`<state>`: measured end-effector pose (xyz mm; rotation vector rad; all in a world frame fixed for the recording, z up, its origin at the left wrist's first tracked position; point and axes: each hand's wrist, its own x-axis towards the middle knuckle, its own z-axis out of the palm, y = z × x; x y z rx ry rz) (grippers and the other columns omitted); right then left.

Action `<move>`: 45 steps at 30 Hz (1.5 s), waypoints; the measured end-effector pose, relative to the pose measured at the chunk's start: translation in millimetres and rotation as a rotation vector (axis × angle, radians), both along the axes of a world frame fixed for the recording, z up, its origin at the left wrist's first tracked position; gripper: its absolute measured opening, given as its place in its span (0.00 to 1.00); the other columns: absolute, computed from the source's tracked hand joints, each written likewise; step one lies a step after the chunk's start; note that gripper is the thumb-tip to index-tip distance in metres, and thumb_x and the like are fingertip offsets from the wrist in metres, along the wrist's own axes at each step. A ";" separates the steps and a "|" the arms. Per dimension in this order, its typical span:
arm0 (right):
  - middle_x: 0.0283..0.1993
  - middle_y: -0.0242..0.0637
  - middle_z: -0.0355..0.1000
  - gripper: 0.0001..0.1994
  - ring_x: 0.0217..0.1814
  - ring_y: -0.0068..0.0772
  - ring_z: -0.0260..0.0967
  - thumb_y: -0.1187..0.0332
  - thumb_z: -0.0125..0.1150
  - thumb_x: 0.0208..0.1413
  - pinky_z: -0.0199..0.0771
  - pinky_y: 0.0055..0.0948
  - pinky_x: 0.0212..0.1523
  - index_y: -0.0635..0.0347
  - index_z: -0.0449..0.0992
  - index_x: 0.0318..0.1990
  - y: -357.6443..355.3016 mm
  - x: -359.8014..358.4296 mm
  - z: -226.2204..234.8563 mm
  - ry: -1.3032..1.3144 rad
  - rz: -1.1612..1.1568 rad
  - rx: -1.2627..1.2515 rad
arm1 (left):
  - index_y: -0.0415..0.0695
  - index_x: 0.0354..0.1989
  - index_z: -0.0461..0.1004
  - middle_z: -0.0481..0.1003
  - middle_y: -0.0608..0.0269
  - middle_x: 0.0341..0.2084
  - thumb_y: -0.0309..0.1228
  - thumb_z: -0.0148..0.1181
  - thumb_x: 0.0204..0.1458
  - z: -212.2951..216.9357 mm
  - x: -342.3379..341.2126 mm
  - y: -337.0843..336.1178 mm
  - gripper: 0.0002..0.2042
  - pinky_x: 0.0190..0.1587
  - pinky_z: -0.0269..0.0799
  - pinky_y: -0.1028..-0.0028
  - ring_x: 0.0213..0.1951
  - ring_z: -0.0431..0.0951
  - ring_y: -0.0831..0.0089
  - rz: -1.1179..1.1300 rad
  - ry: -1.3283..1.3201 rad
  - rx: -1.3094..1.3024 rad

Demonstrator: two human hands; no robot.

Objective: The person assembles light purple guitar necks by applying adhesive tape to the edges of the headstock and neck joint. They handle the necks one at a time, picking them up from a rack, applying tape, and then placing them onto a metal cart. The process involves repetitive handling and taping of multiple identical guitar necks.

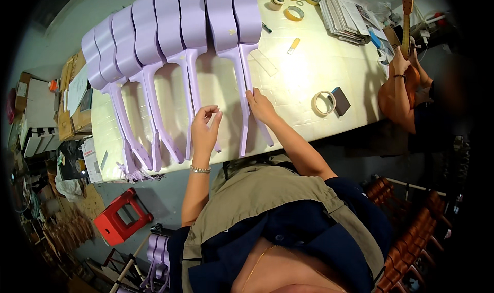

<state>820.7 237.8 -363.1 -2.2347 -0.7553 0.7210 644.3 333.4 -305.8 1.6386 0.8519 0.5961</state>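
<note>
Several lavender ukuleles (146, 33) stand on edge in a packed row on the table, their necks pointing toward me. At the row's right end, my right hand (261, 106) has its fingers around the neck of the last ukulele (248, 20). My left hand (205, 132) is raised near the middle necks, fingers curled toward the thumb in a pinch. Whatever it may hold is too small to make out. A narrow gap separates the two rightmost ukuleles from the others.
Tape rolls (323, 103), a dark block (340, 101) and a yellow-handled cutter (294, 46) lie on the pale table (309, 71). Stacked papers (343, 17) sit at the back right. Beside the table, another person holds a brown ukulele (399, 89). A red stool (122, 217) stands at lower left.
</note>
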 end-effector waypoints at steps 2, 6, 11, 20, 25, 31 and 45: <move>0.39 0.50 0.70 0.17 0.45 0.53 0.66 0.58 0.45 0.57 0.66 0.42 0.41 0.63 0.66 0.45 -4.1 10.5 1.4 -0.190 0.081 -0.011 | 0.33 0.44 0.68 0.73 0.56 0.36 0.30 0.56 0.51 -22.0 17.4 10.9 0.15 0.50 0.64 0.75 0.44 0.71 0.71 0.081 -0.155 -0.268; 0.50 0.36 0.66 0.17 0.57 0.38 0.58 0.71 0.56 0.44 0.59 0.41 0.54 0.54 0.70 0.45 3.3 47.2 22.5 -0.821 0.172 0.237 | 0.32 0.57 0.51 0.59 0.49 0.51 0.28 0.59 0.49 -49.0 48.0 39.5 0.30 0.59 0.59 0.67 0.53 0.63 0.61 0.441 -0.787 -1.251; 0.46 0.31 0.66 0.09 0.54 0.33 0.60 0.76 0.54 0.39 0.43 0.44 0.66 0.53 0.72 0.31 52.1 78.0 36.3 -1.202 1.185 0.401 | 0.35 0.58 0.50 0.58 0.49 0.50 0.30 0.69 0.38 -71.6 98.5 67.9 0.40 0.60 0.57 0.63 0.54 0.61 0.57 0.884 -1.387 -1.495; 0.26 0.25 0.66 0.03 0.39 0.29 0.65 0.72 0.53 0.40 0.47 0.38 0.67 0.49 0.70 0.24 67.2 109.2 25.8 -1.155 1.534 0.425 | 0.34 0.47 0.64 0.69 0.57 0.40 0.42 0.67 0.40 -70.2 119.2 86.0 0.30 0.50 0.67 0.63 0.44 0.69 0.61 0.994 -1.969 -1.221; 0.27 0.25 0.66 0.05 0.40 0.28 0.65 0.73 0.54 0.39 0.50 0.36 0.66 0.49 0.70 0.26 57.7 155.3 70.3 -1.033 1.509 0.500 | 0.34 0.46 0.63 0.68 0.55 0.43 0.44 0.65 0.41 -32.6 105.3 72.2 0.30 0.52 0.67 0.60 0.46 0.70 0.59 1.028 -1.917 -1.199; 0.33 0.33 0.71 0.06 0.47 0.37 0.68 0.78 0.57 0.35 0.54 0.44 0.63 0.58 0.69 0.25 25.1 160.1 209.1 -0.703 1.348 0.515 | 0.31 0.49 0.62 0.66 0.51 0.47 0.46 0.64 0.42 12.1 50.2 37.6 0.34 0.58 0.60 0.57 0.52 0.65 0.55 0.956 -1.849 -1.173; 0.30 0.40 0.74 0.08 0.39 0.37 0.75 0.76 0.68 0.39 0.73 0.26 0.39 0.65 0.73 0.27 -232.2 -35.2 427.0 -0.317 0.428 1.340 | 0.31 0.46 0.60 0.63 0.52 0.42 0.48 0.61 0.42 174.9 -117.8 -13.2 0.33 0.48 0.58 0.60 0.44 0.63 0.58 0.223 -1.133 -0.174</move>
